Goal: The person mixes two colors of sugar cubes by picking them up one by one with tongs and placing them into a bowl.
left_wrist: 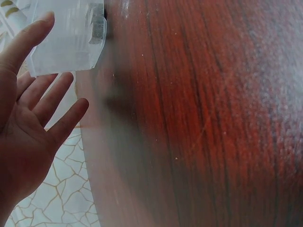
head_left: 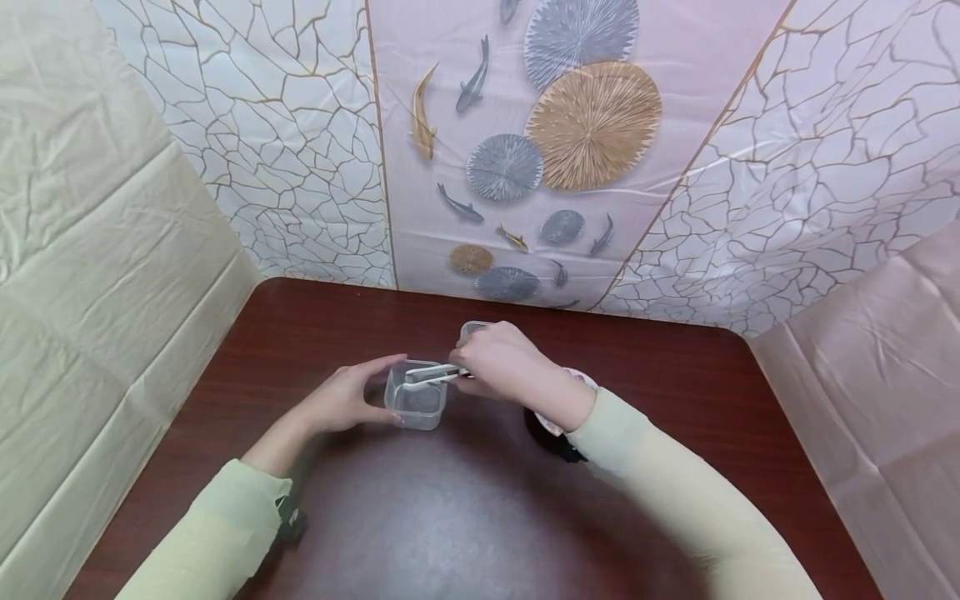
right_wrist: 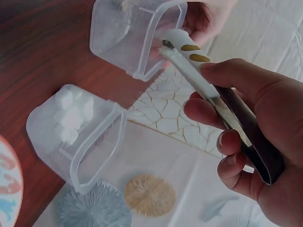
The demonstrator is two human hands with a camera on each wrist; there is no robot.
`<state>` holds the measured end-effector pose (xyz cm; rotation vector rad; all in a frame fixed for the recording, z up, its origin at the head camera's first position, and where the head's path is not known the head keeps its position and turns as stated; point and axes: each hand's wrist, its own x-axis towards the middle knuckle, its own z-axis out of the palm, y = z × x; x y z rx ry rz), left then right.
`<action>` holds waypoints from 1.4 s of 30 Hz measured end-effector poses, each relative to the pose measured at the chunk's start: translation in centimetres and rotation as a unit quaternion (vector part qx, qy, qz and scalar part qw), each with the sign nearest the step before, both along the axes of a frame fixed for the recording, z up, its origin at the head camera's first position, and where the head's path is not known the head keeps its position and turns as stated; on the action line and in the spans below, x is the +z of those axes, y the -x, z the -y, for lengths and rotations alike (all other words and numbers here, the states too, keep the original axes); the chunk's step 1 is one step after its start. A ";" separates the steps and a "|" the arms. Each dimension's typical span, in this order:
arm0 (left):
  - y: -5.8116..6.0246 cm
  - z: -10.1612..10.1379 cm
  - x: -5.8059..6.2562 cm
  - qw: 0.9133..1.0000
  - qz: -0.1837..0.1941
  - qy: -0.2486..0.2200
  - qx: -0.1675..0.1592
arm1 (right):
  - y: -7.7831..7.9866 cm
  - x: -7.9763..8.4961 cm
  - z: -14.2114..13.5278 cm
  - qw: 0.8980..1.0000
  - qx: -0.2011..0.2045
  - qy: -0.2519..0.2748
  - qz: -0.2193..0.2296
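My left hand (head_left: pixel 337 400) holds a clear plastic container (head_left: pixel 417 417) by opposite sides, thumb near and index finger far. In the left wrist view, a greyish block (left_wrist: pixel 97 23) shows through its wall; the other fingers of the left hand (left_wrist: pixel 35 109) are spread. With my right hand (head_left: pixel 502 362) I grip a pair of tongs (head_left: pixel 431 377) with white tips, which reach over the container's opening. Their tips are close together in the right wrist view, and I cannot tell whether anything is between them. A second clear container (right_wrist: pixel 90 156) holds several white pieces (right_wrist: pixel 73 113).
The second container stands at the back, partly hidden by my right hand. A patterned round dish (right_wrist: pixel 8 189) is by my right forearm, with something black (head_left: pixel 558 446) beside it. The dark red wooden table (head_left: pixel 420 517) meets cloth-covered walls (head_left: pixel 315 150) at its back and sides.
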<state>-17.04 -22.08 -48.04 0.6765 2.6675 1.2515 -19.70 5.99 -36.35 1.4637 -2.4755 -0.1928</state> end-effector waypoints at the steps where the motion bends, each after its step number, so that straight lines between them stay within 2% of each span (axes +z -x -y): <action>1: 0.0 0.0 0.0 1.000 0.002 -0.001 -0.001 | -0.1 0.1 -0.4 1.000 0.003 0.007 -0.001; 8: 0.0 -0.2 -0.2 1.000 0.005 -0.005 -0.005 | -0.5 1.0 -3.0 1.000 0.000 0.021 0.003; 17: 0.0 -0.2 -0.1 1.000 0.008 -0.012 -0.006 | -0.9 1.7 -7.4 0.997 -0.010 0.070 0.025; 30: -0.1 -0.2 0.0 1.000 0.015 -0.005 -0.002 | -2.0 2.3 -14.3 0.992 -0.084 0.073 0.055; 42: -0.2 -0.2 0.0 1.000 0.018 0.000 0.000 | -3.0 1.1 -19.3 0.983 -0.154 0.072 0.067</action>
